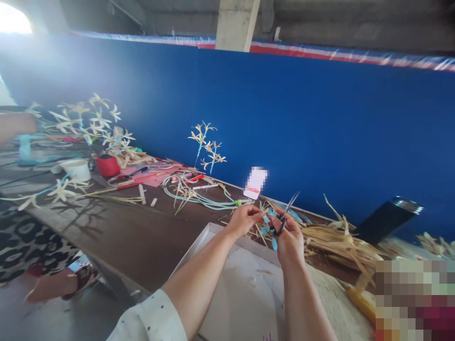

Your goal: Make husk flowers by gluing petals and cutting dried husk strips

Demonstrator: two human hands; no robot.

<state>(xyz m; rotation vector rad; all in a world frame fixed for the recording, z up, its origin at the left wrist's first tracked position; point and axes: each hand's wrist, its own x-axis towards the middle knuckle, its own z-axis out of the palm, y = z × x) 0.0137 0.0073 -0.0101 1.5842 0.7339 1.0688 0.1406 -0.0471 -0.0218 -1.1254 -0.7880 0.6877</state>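
Near edge: white tray (213,237), partly hidden by forearms. Above it, right hand (289,237) gripped on scissors (284,215), blades pointing up-right, handles buried in fingers. Left hand (243,219) pinches blue strip (267,219), hard to make out. Farther right: dried straw (334,239), black cylinder (386,219).

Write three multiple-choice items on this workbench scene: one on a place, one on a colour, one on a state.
1. Where is the red pot?
A. far along the table's left part
B. in the tray
C. on the floor

2. What colour is the strip between the hands?
A. red
B. light blue
C. black

3. How are the scissors?
A. lying on the table
B. held up in the right hand
C. hanging on the wall

Answers: 1 A, it stands by the straw flowers. 2 B, the left hand pinches a pale blue piece. 3 B, fingers are through the handles.
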